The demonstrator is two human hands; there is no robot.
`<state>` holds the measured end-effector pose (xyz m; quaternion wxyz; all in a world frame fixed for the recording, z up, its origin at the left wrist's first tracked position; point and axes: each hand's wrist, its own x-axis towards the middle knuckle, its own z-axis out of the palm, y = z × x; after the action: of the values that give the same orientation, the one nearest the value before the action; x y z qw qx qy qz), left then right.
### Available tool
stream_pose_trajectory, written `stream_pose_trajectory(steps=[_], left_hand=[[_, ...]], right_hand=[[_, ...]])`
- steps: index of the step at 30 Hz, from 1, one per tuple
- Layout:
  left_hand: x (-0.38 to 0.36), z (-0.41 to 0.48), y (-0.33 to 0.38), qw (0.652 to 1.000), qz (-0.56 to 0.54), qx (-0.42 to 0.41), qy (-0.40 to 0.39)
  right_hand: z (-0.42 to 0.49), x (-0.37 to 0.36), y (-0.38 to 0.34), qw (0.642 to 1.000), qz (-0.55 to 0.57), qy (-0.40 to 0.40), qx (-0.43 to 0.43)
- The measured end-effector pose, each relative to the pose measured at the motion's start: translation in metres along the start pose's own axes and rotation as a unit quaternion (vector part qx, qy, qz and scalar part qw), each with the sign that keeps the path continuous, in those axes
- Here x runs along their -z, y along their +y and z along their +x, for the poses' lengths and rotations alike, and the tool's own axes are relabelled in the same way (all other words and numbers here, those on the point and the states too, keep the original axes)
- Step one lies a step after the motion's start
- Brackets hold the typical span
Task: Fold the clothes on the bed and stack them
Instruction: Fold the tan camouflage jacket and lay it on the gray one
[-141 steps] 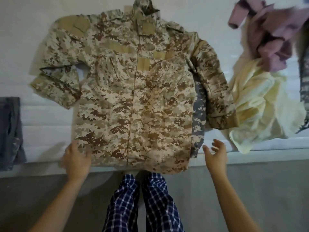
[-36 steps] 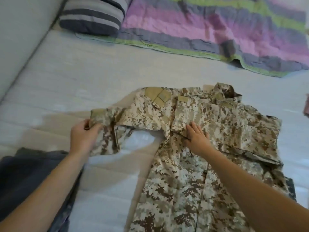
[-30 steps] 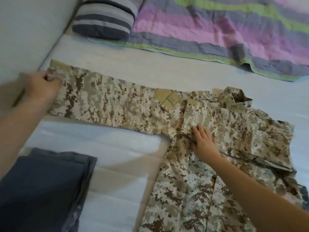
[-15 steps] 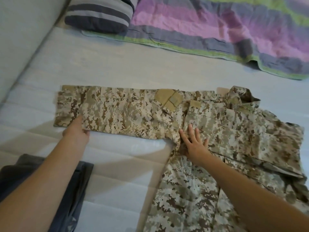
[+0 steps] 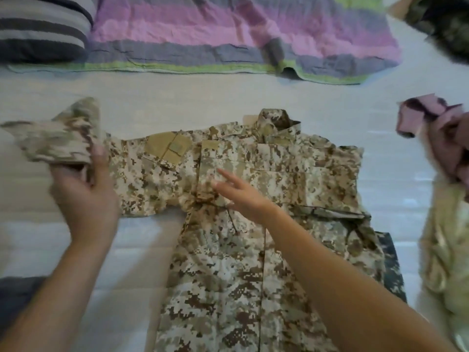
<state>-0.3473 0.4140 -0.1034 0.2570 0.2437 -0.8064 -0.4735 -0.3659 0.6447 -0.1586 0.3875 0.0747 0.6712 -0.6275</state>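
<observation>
Step in hand, as I read it: fold the sleeve [image 5: 142, 179] on your left side in across the chest. The camo jacket [image 5: 228, 262] lies front-up and flat on the mattress [image 5: 177, 97], collar [image 5: 276, 120] away from you.

Your left hand [image 5: 83, 194] grips the cuff [image 5: 55, 146], thumb on top and fingers curled underneath, with the cuff lifted off the sheet. It's blurred there, so no finer detail. Your right hand [image 5: 243, 196] sits over the chest just inside the armpit seam. Its fingers [image 5: 225, 176] are straight and spread, holding nothing — can't tell if it's pressing or just above the cloth.

To do it well:
- Pin the shoulder seam with the right hand as the hinge.
- Carry the cuff over and across so the crease runs straight down from the shoulder.
- No twist in the sleeve.
- The far side looks folded in already, so match its width.
- Slide the right hand out before the sleeve lands, then smooth.

Both forearms reach in from the near edge — the right one crosses the jacket's lower front.
</observation>
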Motion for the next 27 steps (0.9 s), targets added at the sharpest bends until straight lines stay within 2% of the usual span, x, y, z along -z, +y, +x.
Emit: stream_pose_trajectory(steps=[1,2,4,6,7,8,9,11,13,15,17,19,21,23,25,27], left_hand=[[-0.023,-0.035,0.011,0.998,-0.023,-0.037,-0.053],[-0.041,-0.063,0.034,0.991,-0.012,-0.063,-0.117],[-0.085,-0.127,0.064,0.946,0.028,-0.102,-0.305],[-0.126,-0.172,0.065,0.855,0.12,-0.147,-0.482],[-0.14,-0.183,0.059,0.804,0.171,-0.176,-0.541],[-0.147,-0.191,0.054,0.761,0.207,-0.198,-0.582],[-0.151,-0.197,0.046,0.748,0.228,-0.211,-0.586],[-0.145,-0.189,0.026,0.778,0.256,-0.195,-0.54],[-0.131,-0.162,0.011,0.813,0.299,-0.177,-0.468],[-0.118,-0.133,0.004,0.831,0.335,-0.175,-0.409],[-0.11,-0.113,0.0,0.841,0.344,-0.181,-0.377],[-0.105,-0.098,-0.003,0.858,0.337,-0.194,-0.336],[-0.103,-0.084,-0.008,0.878,0.334,-0.177,-0.294],[-0.108,-0.077,-0.015,0.895,0.317,-0.102,-0.297],[-0.116,-0.074,-0.02,0.908,0.244,0.063,-0.334],[-0.124,-0.072,-0.024,0.901,0.174,0.2,-0.343]], right_hand=[[-0.018,0.017,-0.003,0.987,0.161,0.017,0.022],[-0.036,0.036,-0.004,0.96,0.275,0.029,0.046],[-0.069,0.079,0.001,0.92,0.378,0.061,0.086],[-0.09,0.122,0.009,0.924,0.355,0.13,0.061],[-0.093,0.139,0.015,0.933,0.313,0.177,0.023],[-0.093,0.154,0.023,0.936,0.268,0.227,-0.026],[-0.091,0.165,0.032,0.932,0.227,0.272,-0.076],[-0.084,0.176,0.047,0.925,0.148,0.322,-0.14],[-0.075,0.176,0.051,0.925,0.07,0.342,-0.149],[-0.069,0.173,0.043,0.923,0.048,0.36,-0.127],[-0.071,0.175,0.033,0.918,0.075,0.381,-0.078],[-0.083,0.185,0.031,0.903,0.073,0.423,-0.022],[-0.099,0.202,0.041,0.882,0.029,0.47,-0.013],[-0.109,0.22,0.057,0.873,-0.039,0.48,-0.075],[-0.111,0.233,0.068,0.883,-0.083,0.446,-0.12],[-0.106,0.24,0.065,0.902,-0.038,0.415,-0.111]])
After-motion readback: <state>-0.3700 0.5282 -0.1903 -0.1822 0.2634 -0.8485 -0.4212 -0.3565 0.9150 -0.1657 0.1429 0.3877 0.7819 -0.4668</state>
